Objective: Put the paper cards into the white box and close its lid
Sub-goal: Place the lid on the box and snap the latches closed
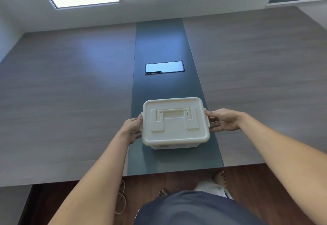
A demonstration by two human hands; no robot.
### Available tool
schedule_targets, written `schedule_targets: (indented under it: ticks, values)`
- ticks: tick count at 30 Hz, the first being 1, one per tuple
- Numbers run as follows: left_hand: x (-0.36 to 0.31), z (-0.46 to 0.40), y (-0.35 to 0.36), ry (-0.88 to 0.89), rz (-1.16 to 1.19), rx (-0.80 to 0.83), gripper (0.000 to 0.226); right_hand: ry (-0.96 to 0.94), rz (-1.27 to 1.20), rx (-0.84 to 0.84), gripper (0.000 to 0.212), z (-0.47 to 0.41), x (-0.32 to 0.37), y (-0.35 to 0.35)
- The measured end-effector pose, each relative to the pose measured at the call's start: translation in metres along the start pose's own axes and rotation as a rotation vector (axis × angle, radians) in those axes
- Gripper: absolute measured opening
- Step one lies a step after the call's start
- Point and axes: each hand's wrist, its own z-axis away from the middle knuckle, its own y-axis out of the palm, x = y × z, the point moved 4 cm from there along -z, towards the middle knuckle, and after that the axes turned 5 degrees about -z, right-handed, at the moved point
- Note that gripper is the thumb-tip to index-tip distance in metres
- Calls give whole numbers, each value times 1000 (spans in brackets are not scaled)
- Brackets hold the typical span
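The white box [175, 124] stands on the dark centre strip of the table, near the front edge. Its lid lies flat on top, with the handle folded down. My left hand [132, 129] presses against the box's left side at the latch. My right hand [222, 120] grips the right side at the other latch. No paper cards show anywhere; the lid hides the inside of the box.
A phone [164, 67] lies screen up on the dark strip [159, 48], farther back than the box. The grey wood-look table [70, 92] spreads wide on both sides. Below the front edge are a wooden floor, my feet and a white cord [122, 196].
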Motion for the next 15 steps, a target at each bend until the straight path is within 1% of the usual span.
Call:
schedule_targets:
  ticks: [3,5,7,10,13,15]
  values:
    - [0,-3,-2,29,53,-67,24,-10,24,-48,47,-2,1,-2]
    - [-3,-4,-5,92,66,-144,20,-70,60,-113,49,-6,3,-6]
    - [-10,1,-3,152,52,-181,20,-151,93,-167,48,-9,5,-11]
    - [-14,8,0,185,62,-171,20,-203,142,-187,44,-10,10,-15]
    - [-15,10,0,189,60,-130,36,-216,179,-193,46,-9,11,-15]
    - [-17,10,-2,205,18,-138,40,-227,210,-188,48,-8,12,-9]
